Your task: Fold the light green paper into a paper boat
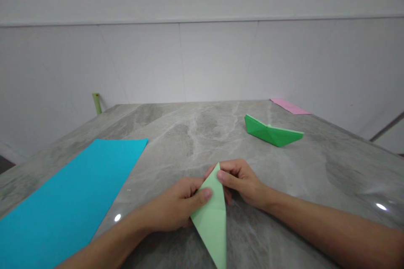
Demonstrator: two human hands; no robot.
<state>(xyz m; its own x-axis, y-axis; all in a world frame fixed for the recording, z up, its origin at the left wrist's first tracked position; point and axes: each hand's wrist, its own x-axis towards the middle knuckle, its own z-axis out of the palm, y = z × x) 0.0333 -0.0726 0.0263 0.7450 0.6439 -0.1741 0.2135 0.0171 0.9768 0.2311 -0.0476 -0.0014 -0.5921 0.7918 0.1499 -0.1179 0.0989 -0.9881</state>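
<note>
A pale green folded sheet of paper, pointed at its top and bottom, is held upright between both hands near the front of the table. My left hand grips its left edge, thumb pressed flat on the front face and fingers behind. At the upper right edge, close to the tip, my right hand pinches the paper with its thumb in front. The fingers behind the paper are partly hidden. Beyond my right hand, a bright green folded paper boat rests on the table.
A large blue sheet lies at the left of the grey marbled table. Toward the far right edge is a pink paper. A light green rolled strip shows at the far left edge, before a white wall.
</note>
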